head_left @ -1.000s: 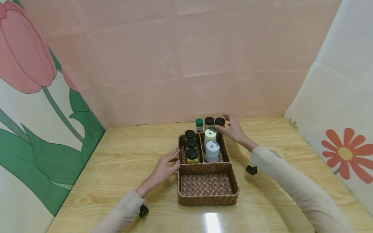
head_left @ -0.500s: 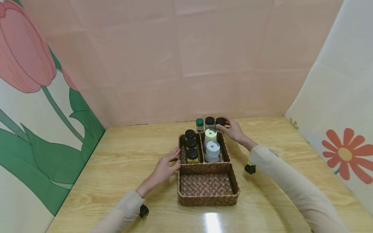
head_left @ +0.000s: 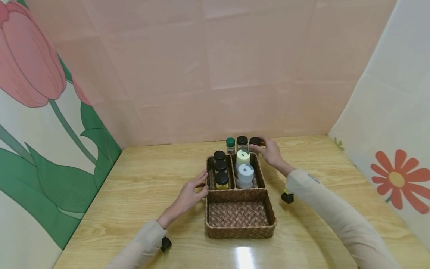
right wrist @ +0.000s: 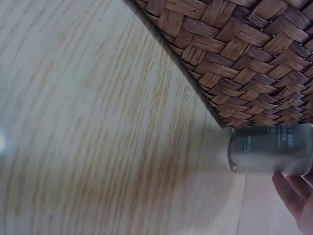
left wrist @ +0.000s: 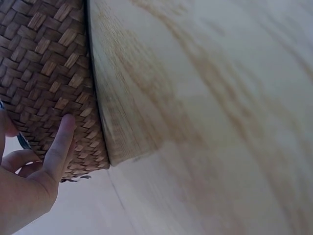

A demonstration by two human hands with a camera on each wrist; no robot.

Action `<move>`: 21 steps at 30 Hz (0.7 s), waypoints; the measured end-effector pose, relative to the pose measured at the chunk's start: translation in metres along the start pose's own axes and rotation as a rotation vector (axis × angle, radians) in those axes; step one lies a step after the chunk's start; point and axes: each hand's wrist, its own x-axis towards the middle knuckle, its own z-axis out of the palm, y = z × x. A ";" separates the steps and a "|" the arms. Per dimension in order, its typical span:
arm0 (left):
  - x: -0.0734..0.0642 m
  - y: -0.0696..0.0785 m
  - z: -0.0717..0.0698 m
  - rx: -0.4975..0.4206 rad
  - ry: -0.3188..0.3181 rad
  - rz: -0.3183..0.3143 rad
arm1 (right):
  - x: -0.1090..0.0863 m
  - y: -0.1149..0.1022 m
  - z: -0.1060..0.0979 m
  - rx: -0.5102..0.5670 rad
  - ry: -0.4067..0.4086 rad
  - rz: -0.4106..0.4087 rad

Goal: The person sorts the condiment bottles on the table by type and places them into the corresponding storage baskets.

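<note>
In the head view the two hands were well apart: the left hand (head_left: pixel 187 194) rested its fingers and thumb against the left side of the woven basket (head_left: pixel 240 232), while the right hand (head_left: pixel 273 154) gripped the far-right jar (head_left: pixel 255 141), just beyond the basket's far right corner. In the left wrist view, one outstretched finger touched the woven outer wall. In the right wrist view, fingertips met the side of the labelled jar, partly hidden behind the basket.
</note>
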 end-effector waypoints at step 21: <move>0.005 -0.001 -0.002 0.013 0.009 0.004 | -0.006 -0.036 -0.026 -0.006 0.294 -0.078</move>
